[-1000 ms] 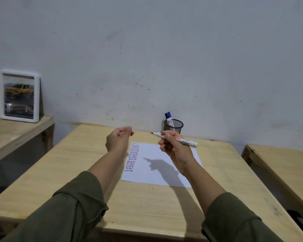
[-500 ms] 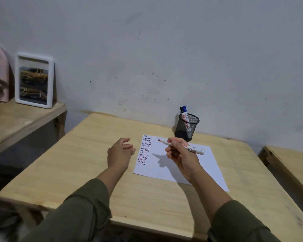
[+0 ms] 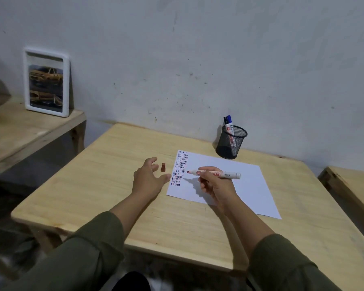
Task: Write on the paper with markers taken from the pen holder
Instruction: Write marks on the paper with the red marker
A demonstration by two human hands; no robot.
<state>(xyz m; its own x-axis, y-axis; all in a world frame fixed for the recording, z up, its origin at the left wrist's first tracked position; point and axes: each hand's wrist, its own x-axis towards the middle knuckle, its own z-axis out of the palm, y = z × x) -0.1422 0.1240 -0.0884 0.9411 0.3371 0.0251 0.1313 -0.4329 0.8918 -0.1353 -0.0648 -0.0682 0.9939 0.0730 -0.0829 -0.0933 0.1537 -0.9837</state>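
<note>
A white sheet of paper [image 3: 235,179] lies on the wooden table [image 3: 105,185], with a column of short red and blue strokes along its left edge. My right hand [image 3: 213,185] grips an uncapped red marker [image 3: 229,174], its tip pointing left just above the strokes. My left hand [image 3: 148,178] hovers open left of the paper, fingers spread. The red cap [image 3: 163,167] stands on the table just beyond its fingertips. A black mesh pen holder [image 3: 231,144] behind the paper holds a blue marker [image 3: 230,122] and a black one.
A white-framed picture [image 3: 46,81] leans on the wall on a lower wooden bench [image 3: 29,131] at left. Another wooden surface [image 3: 353,185] stands at the right edge. The wall runs close behind the table.
My left hand has opened and let go of the red cap, which now stands on the table. My right hand has lowered the marker towards the paper's left column. The view tilted down.
</note>
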